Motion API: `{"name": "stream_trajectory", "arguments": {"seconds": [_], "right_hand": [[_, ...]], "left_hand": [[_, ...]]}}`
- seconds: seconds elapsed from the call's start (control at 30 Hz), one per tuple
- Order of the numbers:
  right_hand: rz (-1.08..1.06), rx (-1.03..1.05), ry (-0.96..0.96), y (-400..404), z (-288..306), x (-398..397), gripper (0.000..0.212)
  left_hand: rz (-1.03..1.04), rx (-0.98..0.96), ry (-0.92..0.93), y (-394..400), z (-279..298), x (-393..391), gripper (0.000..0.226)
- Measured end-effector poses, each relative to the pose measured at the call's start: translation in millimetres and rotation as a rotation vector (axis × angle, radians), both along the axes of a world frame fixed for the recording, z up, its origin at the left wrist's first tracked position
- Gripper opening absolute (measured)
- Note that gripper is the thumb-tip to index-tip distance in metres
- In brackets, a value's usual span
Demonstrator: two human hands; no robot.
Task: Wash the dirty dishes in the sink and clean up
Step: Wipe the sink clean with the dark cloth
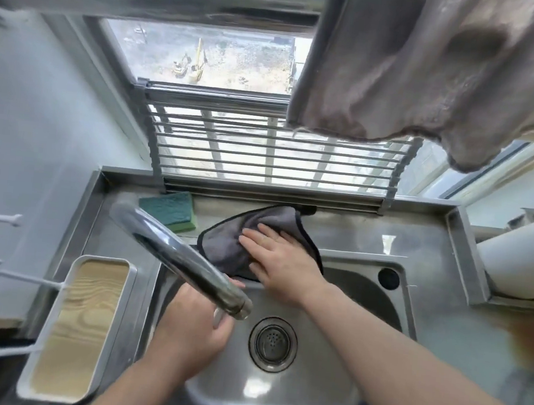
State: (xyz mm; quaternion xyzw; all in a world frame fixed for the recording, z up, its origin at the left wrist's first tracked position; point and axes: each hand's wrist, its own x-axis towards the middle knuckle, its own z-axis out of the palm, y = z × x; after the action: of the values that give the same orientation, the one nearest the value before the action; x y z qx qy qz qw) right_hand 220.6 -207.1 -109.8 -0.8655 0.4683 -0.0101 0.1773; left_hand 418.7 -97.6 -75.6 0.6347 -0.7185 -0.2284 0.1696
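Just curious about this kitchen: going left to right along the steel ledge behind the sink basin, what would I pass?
Green scouring sponge → grey microfibre cloth with black edging → the right hand pressing flat on that cloth → round black hole in the steel rim.

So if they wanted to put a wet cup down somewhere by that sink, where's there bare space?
The steel ledge right of the grey cloth, behind the sink basin, looks bare, and so does the basin floor around the drain. The back-left corner is crowded: the green sponge, the faucet, the cloth under the right hand and the left hand by the spout.
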Motion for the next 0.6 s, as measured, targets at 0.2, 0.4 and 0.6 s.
{"name": "stream_trajectory", "arguments": {"seconds": [0.2,0.4,0.6], "right_hand": [[-0.4,0.048,0.145,29.7,1.2,-106.4,0.07],[-0.232,0.048,0.038,22.1,9.7,13.9,0.069],[0.144,0.105,-0.063,-11.1,16.0,42.8,0.056]], "left_hand": [[-0.053,-0.049,0.113,-1.8,-4.5,-14.2,0.046],[-0.027,-0.193,0.129,-42.8,10.4,-29.9,0.064],[-0.029,-0.024,0.32,-30.9,-5.1,9.5,0.059]]}}
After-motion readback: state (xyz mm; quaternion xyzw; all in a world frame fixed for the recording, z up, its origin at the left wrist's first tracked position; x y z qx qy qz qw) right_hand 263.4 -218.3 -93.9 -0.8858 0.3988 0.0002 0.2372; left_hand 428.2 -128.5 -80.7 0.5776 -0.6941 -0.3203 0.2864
